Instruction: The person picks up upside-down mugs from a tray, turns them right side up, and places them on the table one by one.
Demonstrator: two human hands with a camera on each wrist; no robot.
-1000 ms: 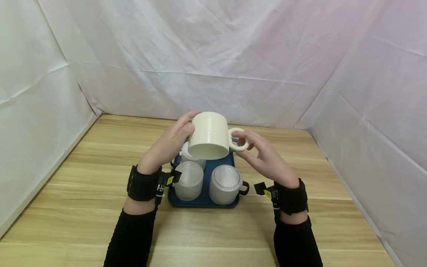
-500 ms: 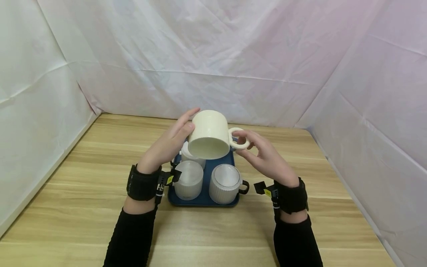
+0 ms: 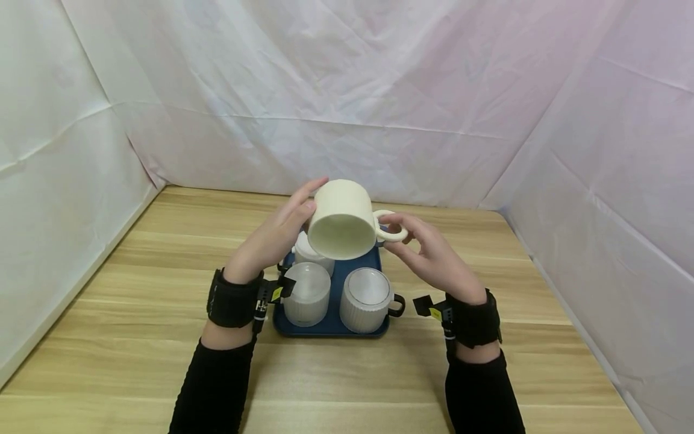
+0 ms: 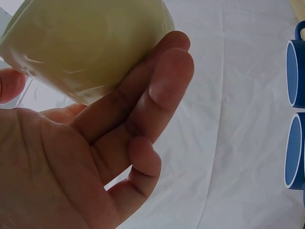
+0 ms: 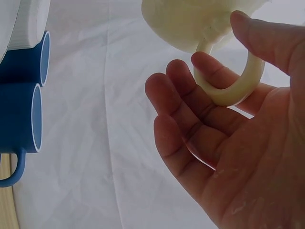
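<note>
From the head view, your left hand (image 3: 273, 238) cups the cream mug (image 3: 343, 220) tilted above the tray (image 3: 331, 325); your right hand (image 3: 428, 256) pinches its ring handle (image 3: 391, 227). Left wrist view: your fingers (image 4: 143, 100) press the mug's wall (image 4: 90, 43). Right wrist view: thumb and finger grip the handle (image 5: 238, 90), blue cups (image 5: 21, 95) left of your palm.

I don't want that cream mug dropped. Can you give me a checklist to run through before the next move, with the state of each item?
1. Left hand holds the mug body: ok, fingers lie along its side.
2. Right hand holds the handle: ok, pinched.
3. Mug clear of the cups below: ok.
4. Mug upright: not ok, its mouth tips toward the head camera.
5. Mug empty: ok, nothing shows inside.
6. Free spot on the tray: cannot tell.
</note>
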